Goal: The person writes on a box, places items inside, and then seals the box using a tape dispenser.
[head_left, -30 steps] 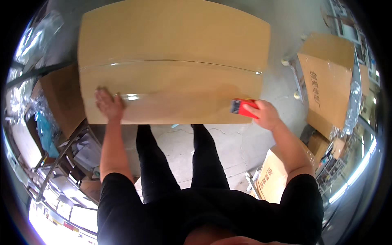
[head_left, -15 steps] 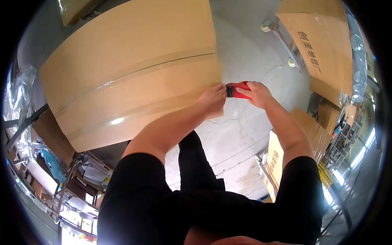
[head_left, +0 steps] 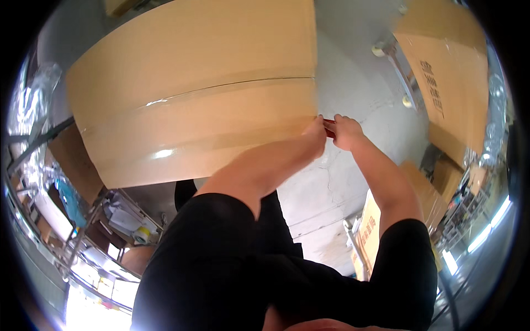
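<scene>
A large brown carton [head_left: 221, 118] lies in front of me, with a seam running across its top and shiny tape along its near part. My left hand [head_left: 317, 136] is at the carton's right edge, fingers closed; what they hold, if anything, is hidden. Just right of it, my right hand [head_left: 348, 133] grips a red tape dispenser [head_left: 329, 128]. Most of the dispenser is covered by the two hands, which are close together beyond the carton's edge.
At the right, a tall printed carton [head_left: 441, 83] stands near a wheeled metal cart [head_left: 400, 69]. A lower carton [head_left: 371, 223] is by my right arm. Clear plastic wrap [head_left: 41, 116] hangs at the left, above a rack [head_left: 88, 220] with papers and boxes. Grey concrete floor [head_left: 353, 71] separates the cartons.
The view has shifted, so the carton appears farther right. The dispenser has turned and is now more hidden behind my hands. My left hand has rotated at the carton's edge.
</scene>
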A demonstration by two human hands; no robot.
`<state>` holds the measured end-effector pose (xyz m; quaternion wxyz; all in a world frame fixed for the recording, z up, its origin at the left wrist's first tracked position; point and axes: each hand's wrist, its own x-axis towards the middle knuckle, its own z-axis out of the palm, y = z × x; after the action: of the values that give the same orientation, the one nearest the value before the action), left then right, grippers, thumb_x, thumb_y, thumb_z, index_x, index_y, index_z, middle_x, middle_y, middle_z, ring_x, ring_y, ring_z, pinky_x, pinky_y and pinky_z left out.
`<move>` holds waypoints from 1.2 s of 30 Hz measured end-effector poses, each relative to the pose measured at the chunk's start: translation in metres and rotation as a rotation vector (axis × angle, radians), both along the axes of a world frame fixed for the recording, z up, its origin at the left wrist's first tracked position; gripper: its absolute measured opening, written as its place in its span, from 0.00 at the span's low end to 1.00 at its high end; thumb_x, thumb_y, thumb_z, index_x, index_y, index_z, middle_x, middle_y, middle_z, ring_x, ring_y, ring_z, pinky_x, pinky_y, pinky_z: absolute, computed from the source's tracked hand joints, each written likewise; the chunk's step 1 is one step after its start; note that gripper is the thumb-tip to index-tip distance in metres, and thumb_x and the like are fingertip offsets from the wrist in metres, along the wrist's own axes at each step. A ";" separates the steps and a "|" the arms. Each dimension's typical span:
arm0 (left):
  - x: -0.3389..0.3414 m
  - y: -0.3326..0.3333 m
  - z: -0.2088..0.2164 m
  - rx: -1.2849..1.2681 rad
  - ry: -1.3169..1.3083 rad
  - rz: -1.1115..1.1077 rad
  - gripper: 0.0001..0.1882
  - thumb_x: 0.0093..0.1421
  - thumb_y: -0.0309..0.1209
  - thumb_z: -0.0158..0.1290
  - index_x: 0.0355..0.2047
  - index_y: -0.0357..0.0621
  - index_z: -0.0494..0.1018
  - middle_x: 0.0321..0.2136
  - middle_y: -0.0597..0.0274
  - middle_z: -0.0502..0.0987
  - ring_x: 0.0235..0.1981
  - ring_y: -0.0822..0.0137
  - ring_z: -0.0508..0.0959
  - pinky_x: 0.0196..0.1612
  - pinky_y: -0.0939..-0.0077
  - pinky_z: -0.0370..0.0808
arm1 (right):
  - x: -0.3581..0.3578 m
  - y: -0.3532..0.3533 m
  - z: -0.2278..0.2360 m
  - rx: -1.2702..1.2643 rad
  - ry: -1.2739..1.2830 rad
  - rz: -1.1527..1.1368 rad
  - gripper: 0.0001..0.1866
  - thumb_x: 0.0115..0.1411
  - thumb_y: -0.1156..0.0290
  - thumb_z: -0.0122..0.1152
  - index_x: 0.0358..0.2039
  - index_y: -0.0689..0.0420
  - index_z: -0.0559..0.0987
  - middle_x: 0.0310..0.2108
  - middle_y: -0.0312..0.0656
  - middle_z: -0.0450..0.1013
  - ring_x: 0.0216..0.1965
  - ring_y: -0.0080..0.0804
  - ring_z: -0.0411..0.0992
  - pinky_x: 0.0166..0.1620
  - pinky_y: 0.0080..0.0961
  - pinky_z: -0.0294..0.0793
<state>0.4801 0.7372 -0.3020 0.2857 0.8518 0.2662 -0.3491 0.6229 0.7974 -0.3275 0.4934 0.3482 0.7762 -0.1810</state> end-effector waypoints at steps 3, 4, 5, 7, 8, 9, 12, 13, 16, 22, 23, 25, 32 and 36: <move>0.002 -0.001 -0.021 0.029 0.017 0.010 0.19 0.61 0.42 0.48 0.46 0.46 0.76 0.53 0.56 0.72 0.60 0.56 0.63 0.63 0.55 0.55 | -0.048 0.001 0.002 0.013 -0.281 0.094 0.24 0.51 0.67 0.63 0.50 0.36 0.78 0.47 0.41 0.73 0.50 0.39 0.73 0.46 0.34 0.76; 0.001 -0.003 -0.026 0.044 -0.004 0.025 0.19 0.61 0.42 0.49 0.47 0.47 0.76 0.54 0.56 0.71 0.61 0.56 0.62 0.64 0.55 0.54 | -0.048 0.005 -0.010 0.010 -0.423 0.088 0.22 0.51 0.66 0.64 0.49 0.38 0.79 0.46 0.40 0.75 0.49 0.37 0.74 0.45 0.33 0.76; 0.002 -0.006 -0.028 0.074 -0.051 0.036 0.19 0.60 0.42 0.49 0.47 0.48 0.75 0.55 0.56 0.71 0.62 0.56 0.61 0.65 0.54 0.53 | -0.035 0.016 -0.021 0.012 -0.574 0.066 0.20 0.51 0.65 0.64 0.47 0.39 0.80 0.45 0.39 0.77 0.48 0.36 0.75 0.44 0.32 0.77; -0.015 -0.027 -0.044 0.194 -0.230 0.148 0.19 0.60 0.42 0.51 0.49 0.50 0.75 0.57 0.57 0.69 0.64 0.55 0.59 0.67 0.52 0.50 | -0.050 0.022 0.003 0.145 -0.455 -0.108 0.19 0.54 0.69 0.59 0.48 0.45 0.80 0.48 0.37 0.77 0.51 0.38 0.74 0.46 0.34 0.76; -0.025 -0.046 -0.053 0.348 -0.426 0.273 0.20 0.59 0.42 0.51 0.49 0.50 0.75 0.58 0.57 0.69 0.65 0.55 0.58 0.68 0.52 0.49 | -0.062 0.021 0.026 0.169 -0.337 -0.198 0.22 0.53 0.70 0.58 0.51 0.44 0.78 0.49 0.37 0.77 0.51 0.39 0.74 0.47 0.34 0.76; -0.038 -0.066 -0.056 0.490 -0.625 0.412 0.20 0.59 0.42 0.52 0.50 0.51 0.75 0.59 0.57 0.68 0.67 0.55 0.56 0.68 0.51 0.48 | -0.068 0.019 0.042 0.184 -0.216 -0.295 0.25 0.52 0.72 0.57 0.54 0.43 0.76 0.49 0.38 0.76 0.50 0.39 0.74 0.48 0.34 0.76; -0.106 -0.130 -0.008 0.421 -0.980 1.026 0.18 0.56 0.42 0.55 0.45 0.52 0.77 0.57 0.57 0.70 0.65 0.55 0.58 0.67 0.52 0.53 | -0.027 -0.002 0.068 0.187 0.197 -0.650 0.31 0.50 0.74 0.55 0.58 0.48 0.73 0.50 0.38 0.76 0.51 0.37 0.74 0.51 0.32 0.74; -0.134 -0.159 0.002 0.299 -0.837 1.313 0.16 0.56 0.41 0.56 0.43 0.51 0.78 0.54 0.57 0.72 0.62 0.55 0.63 0.64 0.56 0.58 | -0.028 -0.017 0.084 0.017 0.487 -1.027 0.32 0.48 0.74 0.55 0.59 0.54 0.71 0.51 0.39 0.75 0.51 0.35 0.73 0.53 0.31 0.72; -0.210 -0.239 0.005 -0.242 -0.668 2.048 0.15 0.58 0.33 0.57 0.45 0.43 0.77 0.44 0.55 0.77 0.47 0.59 0.75 0.49 0.68 0.72 | -0.097 -0.075 0.131 -0.529 0.925 -1.516 0.40 0.44 0.75 0.57 0.61 0.66 0.64 0.50 0.42 0.72 0.48 0.29 0.72 0.49 0.25 0.73; -0.338 -0.303 0.121 -0.801 -1.087 2.629 0.22 0.67 0.45 0.46 0.44 0.37 0.76 0.42 0.59 0.77 0.48 0.67 0.71 0.53 0.70 0.64 | -0.264 -0.205 0.150 -0.951 0.910 -1.246 0.43 0.44 0.81 0.61 0.65 0.62 0.62 0.60 0.42 0.65 0.58 0.30 0.65 0.61 0.27 0.60; -0.356 -0.310 0.134 -0.894 -1.168 2.616 0.24 0.65 0.49 0.48 0.45 0.39 0.76 0.43 0.60 0.77 0.49 0.67 0.71 0.55 0.67 0.60 | -0.284 -0.220 0.154 -0.945 0.942 -1.153 0.43 0.44 0.81 0.62 0.64 0.60 0.63 0.58 0.42 0.67 0.57 0.30 0.66 0.60 0.26 0.61; -0.385 -0.335 0.147 -0.967 -1.258 2.617 0.26 0.64 0.52 0.49 0.47 0.41 0.76 0.43 0.61 0.77 0.49 0.67 0.71 0.57 0.65 0.56 | -0.316 -0.247 0.155 -0.826 1.073 -0.827 0.42 0.44 0.82 0.62 0.64 0.57 0.64 0.52 0.41 0.69 0.50 0.29 0.68 0.55 0.25 0.65; -0.444 -0.440 0.099 -0.997 -1.652 2.673 0.18 0.68 0.41 0.47 0.42 0.38 0.76 0.38 0.62 0.77 0.42 0.66 0.74 0.50 0.68 0.69 | -0.415 -0.335 0.163 -0.484 1.313 -0.244 0.38 0.43 0.81 0.64 0.59 0.46 0.72 0.39 0.45 0.71 0.37 0.44 0.72 0.41 0.33 0.74; -0.476 -0.489 0.049 -0.219 -0.663 2.303 0.19 0.64 0.43 0.50 0.36 0.37 0.78 0.37 0.55 0.80 0.38 0.61 0.79 0.42 0.61 0.74 | -0.434 -0.363 0.157 -0.258 1.043 0.140 0.36 0.44 0.75 0.65 0.58 0.43 0.73 0.37 0.45 0.70 0.36 0.46 0.72 0.40 0.39 0.74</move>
<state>0.0044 0.2481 -0.2526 0.5551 0.1339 0.7533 0.3263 0.1886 0.4341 -0.1703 0.0923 0.0963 0.9110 -0.3902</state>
